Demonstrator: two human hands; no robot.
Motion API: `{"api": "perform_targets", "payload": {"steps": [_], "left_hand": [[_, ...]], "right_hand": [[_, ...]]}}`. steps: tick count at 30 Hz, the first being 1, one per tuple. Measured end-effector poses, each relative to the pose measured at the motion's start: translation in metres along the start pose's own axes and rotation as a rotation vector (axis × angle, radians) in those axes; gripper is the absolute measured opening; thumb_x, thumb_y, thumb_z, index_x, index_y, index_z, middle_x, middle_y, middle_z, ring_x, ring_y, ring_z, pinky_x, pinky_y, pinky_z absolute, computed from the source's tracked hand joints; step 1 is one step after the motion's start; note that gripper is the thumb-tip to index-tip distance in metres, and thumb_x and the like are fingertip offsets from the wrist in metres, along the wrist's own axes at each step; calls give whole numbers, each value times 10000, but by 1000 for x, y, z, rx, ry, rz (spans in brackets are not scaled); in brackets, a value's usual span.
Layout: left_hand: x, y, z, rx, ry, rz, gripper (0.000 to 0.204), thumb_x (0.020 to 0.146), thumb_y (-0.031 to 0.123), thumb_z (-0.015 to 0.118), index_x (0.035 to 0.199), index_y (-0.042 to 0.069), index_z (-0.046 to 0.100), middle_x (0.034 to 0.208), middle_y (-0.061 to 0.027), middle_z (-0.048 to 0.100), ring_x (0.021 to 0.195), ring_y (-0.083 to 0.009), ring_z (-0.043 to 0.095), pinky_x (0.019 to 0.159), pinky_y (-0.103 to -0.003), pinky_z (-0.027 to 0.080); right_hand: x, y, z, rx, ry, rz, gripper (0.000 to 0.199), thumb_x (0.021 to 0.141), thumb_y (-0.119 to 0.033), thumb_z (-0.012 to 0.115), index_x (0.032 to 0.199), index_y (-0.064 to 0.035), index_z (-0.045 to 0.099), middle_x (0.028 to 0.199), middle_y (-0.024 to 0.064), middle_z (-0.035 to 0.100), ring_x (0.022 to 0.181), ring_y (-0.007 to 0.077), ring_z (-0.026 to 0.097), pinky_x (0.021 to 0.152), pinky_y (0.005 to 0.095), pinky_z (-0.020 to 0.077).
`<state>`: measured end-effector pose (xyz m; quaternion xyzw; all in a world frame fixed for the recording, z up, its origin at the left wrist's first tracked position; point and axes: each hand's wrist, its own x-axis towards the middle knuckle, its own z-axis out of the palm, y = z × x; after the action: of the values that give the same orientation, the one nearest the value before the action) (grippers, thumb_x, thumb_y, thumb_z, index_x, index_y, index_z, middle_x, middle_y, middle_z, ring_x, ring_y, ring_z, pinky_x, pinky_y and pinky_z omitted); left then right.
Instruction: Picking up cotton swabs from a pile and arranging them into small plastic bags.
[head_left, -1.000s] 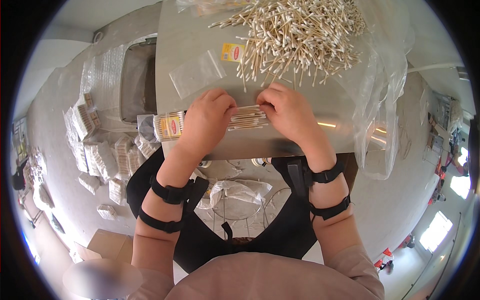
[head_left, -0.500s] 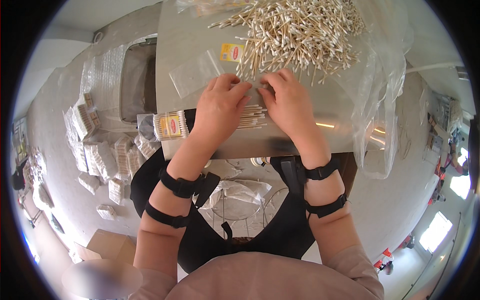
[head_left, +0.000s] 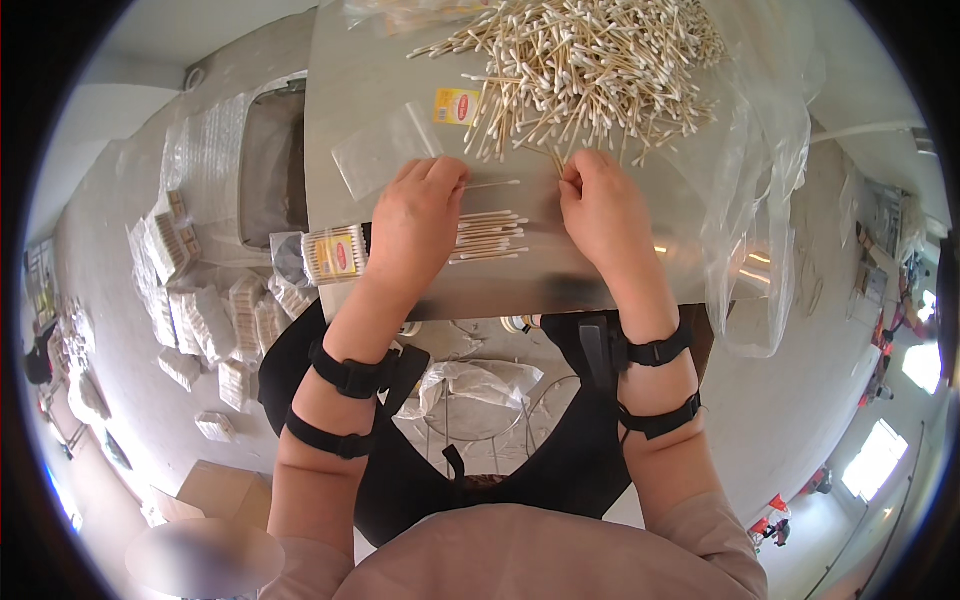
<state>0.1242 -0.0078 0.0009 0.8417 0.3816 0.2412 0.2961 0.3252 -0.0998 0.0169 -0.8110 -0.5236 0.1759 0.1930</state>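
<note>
My left hand (head_left: 418, 222) is closed in a pinch on one end of a cotton swab (head_left: 495, 184), whose white tip points right. Just below that hand lies a neat row of cotton swabs (head_left: 490, 238), partly covered by it. My right hand (head_left: 608, 212) is pinched at the near edge of a big loose pile of cotton swabs (head_left: 600, 70); thin sticks show at its fingertips, how many I cannot tell. Left of my left wrist sits a filled clear pack of swabs (head_left: 335, 254) with a yellow card. Beyond my left hand are a flat clear bag (head_left: 385, 150) and a yellow card (head_left: 456, 106).
The metal table (head_left: 660, 285) ends in front of my lap. Clear plastic sheeting (head_left: 755, 230) hangs over its right side. At the left stand a grey bin (head_left: 275, 165) and several filled packs (head_left: 205, 320) on the floor. A cardboard box (head_left: 222, 492) is lower left.
My hands have moved apart, the left one leftward and the right one rightward. The single swab in my left hand now shows clearly, and more of the row is uncovered.
</note>
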Motion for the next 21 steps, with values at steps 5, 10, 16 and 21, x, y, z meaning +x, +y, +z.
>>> {"api": "perform_targets", "payload": {"steps": [5,10,16,21], "left_hand": [[-3,1,-11,-9,-88,53,110,831,-24,669,923,33,653,860,-114,681,865,-325,645,759,-423,519],[-5,-4,-15,-67,-162,139,138,807,-47,671,914,38,660,857,-102,685,857,-327,634,766,-427,514],[-6,-4,-17,-98,-182,171,136,839,-43,665,951,34,665,872,-110,683,860,-336,634,771,-422,516],[-11,-3,-13,-169,-59,-13,119,877,-27,641,981,24,666,929,-135,673,885,-348,642,781,-432,525]], "right_hand": [[-3,0,-4,2,-74,-39,105,862,-68,671,929,-56,591,948,142,654,848,381,660,734,479,532],[-4,-4,-5,-18,-52,99,95,871,-82,674,920,-58,597,963,138,659,872,376,659,751,479,530],[-8,1,-8,-61,-94,102,68,874,-75,665,924,-65,621,952,127,656,892,364,658,749,471,531],[-7,-7,1,-63,-62,-48,55,838,-57,673,880,-74,641,916,102,641,885,344,661,734,453,536]]}}
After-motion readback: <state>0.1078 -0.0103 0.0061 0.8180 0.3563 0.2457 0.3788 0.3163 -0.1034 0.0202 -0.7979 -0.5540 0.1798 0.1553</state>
